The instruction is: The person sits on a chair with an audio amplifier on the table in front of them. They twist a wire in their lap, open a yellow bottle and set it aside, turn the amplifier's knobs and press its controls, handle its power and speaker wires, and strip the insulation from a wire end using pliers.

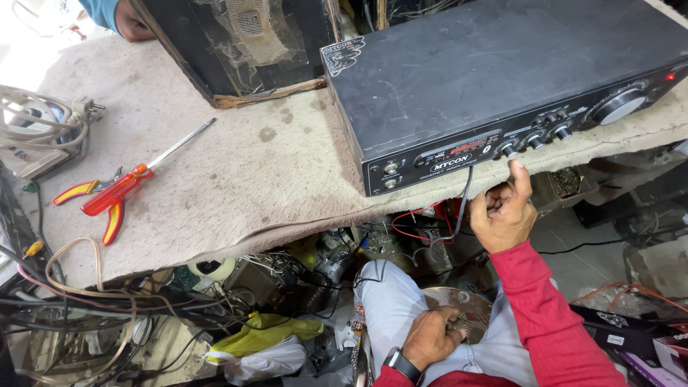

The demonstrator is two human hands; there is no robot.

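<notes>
The right hand (504, 213) is raised at about four o'clock, fingers curled into a loose fist, with one extended digit touching the front edge of the black amplifier (502, 79) just below a small knob (509, 150). The amplifier sits on the padded bench (251, 165) at two o'clock. The left hand (432, 337), at six o'clock, rests on the lap with fingers closed around a small metal piece (469, 326). At nine o'clock an orange-handled screwdriver (132, 179) lies across red-and-yellow pliers (97, 197).
</notes>
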